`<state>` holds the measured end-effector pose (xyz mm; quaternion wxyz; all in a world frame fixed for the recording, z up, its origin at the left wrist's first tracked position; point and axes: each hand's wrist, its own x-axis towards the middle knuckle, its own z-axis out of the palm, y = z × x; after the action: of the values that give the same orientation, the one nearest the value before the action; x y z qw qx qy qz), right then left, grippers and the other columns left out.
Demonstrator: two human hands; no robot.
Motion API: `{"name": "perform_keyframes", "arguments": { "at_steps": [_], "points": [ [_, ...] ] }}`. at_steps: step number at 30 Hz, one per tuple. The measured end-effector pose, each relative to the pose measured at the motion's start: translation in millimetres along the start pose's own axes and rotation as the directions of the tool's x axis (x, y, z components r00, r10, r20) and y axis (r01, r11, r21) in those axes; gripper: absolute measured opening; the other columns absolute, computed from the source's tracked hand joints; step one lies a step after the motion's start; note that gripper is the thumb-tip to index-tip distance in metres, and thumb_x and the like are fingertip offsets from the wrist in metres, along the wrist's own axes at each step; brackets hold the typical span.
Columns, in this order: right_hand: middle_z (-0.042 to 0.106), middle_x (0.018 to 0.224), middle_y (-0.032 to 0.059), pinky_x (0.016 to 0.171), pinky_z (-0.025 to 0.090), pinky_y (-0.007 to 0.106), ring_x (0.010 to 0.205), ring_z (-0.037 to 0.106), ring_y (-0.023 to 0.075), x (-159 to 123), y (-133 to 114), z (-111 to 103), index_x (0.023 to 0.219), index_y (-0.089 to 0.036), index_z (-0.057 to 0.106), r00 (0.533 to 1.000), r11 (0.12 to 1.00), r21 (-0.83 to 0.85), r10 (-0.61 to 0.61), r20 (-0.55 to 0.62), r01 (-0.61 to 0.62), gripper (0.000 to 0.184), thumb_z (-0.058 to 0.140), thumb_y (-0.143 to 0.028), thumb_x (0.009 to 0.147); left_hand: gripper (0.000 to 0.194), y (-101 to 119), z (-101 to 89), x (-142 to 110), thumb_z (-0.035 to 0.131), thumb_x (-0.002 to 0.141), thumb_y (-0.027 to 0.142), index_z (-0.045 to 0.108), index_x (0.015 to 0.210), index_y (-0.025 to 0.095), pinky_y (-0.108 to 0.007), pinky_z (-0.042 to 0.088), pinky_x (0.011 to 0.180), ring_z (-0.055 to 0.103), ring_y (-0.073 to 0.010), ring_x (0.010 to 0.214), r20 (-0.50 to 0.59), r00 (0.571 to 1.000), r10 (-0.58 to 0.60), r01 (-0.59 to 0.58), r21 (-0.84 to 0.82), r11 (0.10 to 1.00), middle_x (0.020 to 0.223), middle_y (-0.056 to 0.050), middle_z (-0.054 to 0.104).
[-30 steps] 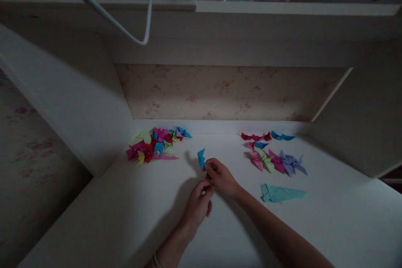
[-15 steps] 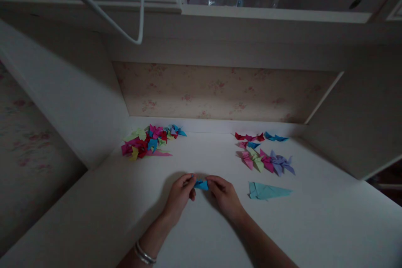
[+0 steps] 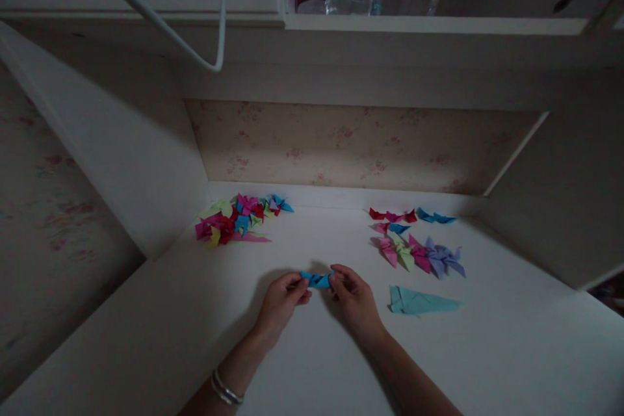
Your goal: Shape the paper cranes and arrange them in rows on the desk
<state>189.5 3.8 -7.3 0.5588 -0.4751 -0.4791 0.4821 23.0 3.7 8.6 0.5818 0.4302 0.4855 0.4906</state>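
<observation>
"Blue folded paper [image 3: 319, 281]: how is it placed between the left hand [image 3: 284, 302] and the right hand [image 3: 357, 304]?"

"Its long axis is laid from side to side, bridging the gap between them. The left end is pinched by the thumb and fingers of the left hand, the right end by those of the right, so neither hand can be called nearer."

"Is it rested on the surface [image 3: 316, 364]?"

"That cannot be told; only that it is held forward of the wrists."

"And what is found farther out?"

"To the right of the right hand, apart from it, a teal folded paper [image 3: 424, 301] is laid, also lengthwise from side to side, its narrow end pointed away. Behind that, rows of coloured paper figures [image 3: 420, 258] are set. Well forward and left of the left hand, a paper heap [image 3: 225, 227] is gathered. All are backed by a floral panel [image 3: 361, 143]."
</observation>
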Motion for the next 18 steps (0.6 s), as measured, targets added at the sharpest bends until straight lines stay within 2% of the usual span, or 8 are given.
{"name": "perform_keyframes", "arguments": {
  "at_steps": [5,8,11,13,18],
  "points": [
    [0.064,0.083,0.0044,0.059,0.046,0.026,0.067,0.057,0.0149,0.2,-0.8,-2.3,0.106,-0.017,0.060,1.000,1.000,-0.003,-0.009,0.016,0.009,0.047,0.068,-0.048,0.073,0.035,0.9,0.7,0.1,0.074,0.067,0.042,0.069,0.080,0.011,-0.026,0.052,0.067,0.061,-0.0144,0.066,0.031,0.999,0.016,-0.016,0.011,1.000,0.068,-0.004,0.065],
    [0.061,0.077,0.0018,0.058,0.042,0.024,0.064,0.053,0.0128,1.3,-0.2,-3.6,0.104,-0.016,0.062,0.999,0.999,-0.035,-0.008,0.038,0.009,0.043,0.069,-0.045,0.072,0.034,-1.0,-0.5,0.8,0.074,0.067,0.041,0.069,0.081,0.011,-0.024,0.050,0.064,0.060,-0.0140,0.066,0.053,0.998,0.035,-0.036,0.019,0.999,0.069,-0.004,0.066],
    [0.056,0.066,-0.0010,0.054,0.036,0.023,0.060,0.048,0.0115,0.9,-1.2,-3.5,0.084,-0.016,0.064,0.996,0.991,-0.128,-0.024,0.085,0.035,0.029,0.064,-0.045,0.078,0.032,-2.7,-2.0,1.2,0.073,0.069,0.041,0.068,0.081,0.012,-0.023,0.048,0.061,0.059,-0.0136,0.065,0.033,0.998,0.050,-0.050,0.016,0.999,0.069,-0.003,0.065],
    [0.052,0.060,-0.0025,0.051,0.033,0.022,0.056,0.044,0.0105,-0.6,-3.0,-2.3,0.074,-0.016,0.060,0.992,0.987,-0.157,-0.008,0.123,0.028,0.031,0.059,-0.046,0.081,0.031,-2.5,-2.6,1.1,0.072,0.070,0.041,0.067,0.081,0.012,-0.023,0.048,0.061,0.058,-0.0131,0.064,0.030,0.998,0.054,-0.054,0.000,0.999,0.071,-0.004,0.065],
    [0.053,0.056,-0.0020,0.049,0.033,0.022,0.052,0.045,0.0108,-3.9,-7.7,0.4,0.076,-0.016,0.059,0.988,0.988,-0.153,0.034,0.149,-0.011,0.035,0.055,-0.050,0.083,0.031,1.0,-2.1,0.0,0.071,0.071,0.041,0.066,0.081,0.011,-0.023,0.045,0.059,0.057,-0.0125,0.064,0.032,0.999,0.039,-0.038,-0.021,0.999,0.074,-0.004,0.065]
  ]
}}
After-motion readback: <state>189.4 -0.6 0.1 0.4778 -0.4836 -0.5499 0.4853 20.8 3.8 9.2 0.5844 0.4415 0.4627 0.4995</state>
